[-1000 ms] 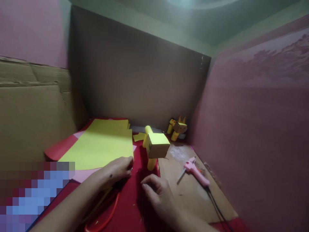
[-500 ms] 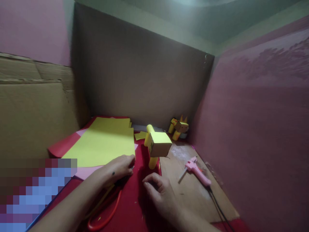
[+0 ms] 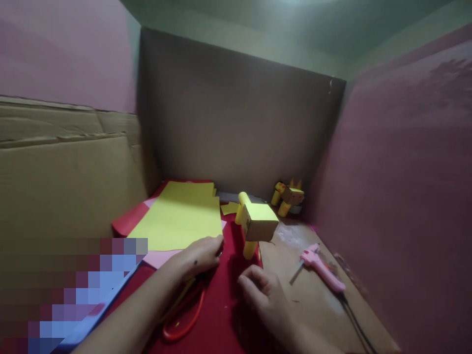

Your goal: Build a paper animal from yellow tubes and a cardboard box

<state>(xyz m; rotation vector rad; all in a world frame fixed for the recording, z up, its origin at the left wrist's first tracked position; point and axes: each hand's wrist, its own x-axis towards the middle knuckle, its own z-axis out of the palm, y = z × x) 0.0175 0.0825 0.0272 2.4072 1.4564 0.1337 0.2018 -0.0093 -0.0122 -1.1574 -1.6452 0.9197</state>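
Note:
My left hand (image 3: 204,254) is closed, its fingers curled down over a pair of scissors (image 3: 185,330) with orange-red handles lying on the red surface. A small glint of metal shows by the fingertips; the blades are mostly hidden. My right hand (image 3: 263,292) hovers to the right, thumb and forefinger brought together in a pinch. Whether anything small is between them cannot be made out. Just beyond it stands a small box figure (image 3: 261,229) of brown cardboard with a yellow top and yellow paper-tube legs, touched by neither hand.
Yellow paper sheets (image 3: 180,214) lie at the left, with yellow scraps (image 3: 229,208) behind. A pink glue gun (image 3: 322,268) rests on a wooden board (image 3: 295,295), its cord running forward. A spotted, horned box figure (image 3: 293,195) stands in the back corner. Walls (image 3: 398,196) enclose the space.
The view has swung left, so everything sits further right in the picture. Both hands keep nearly the same pose, and the box figure and glue gun stay in place.

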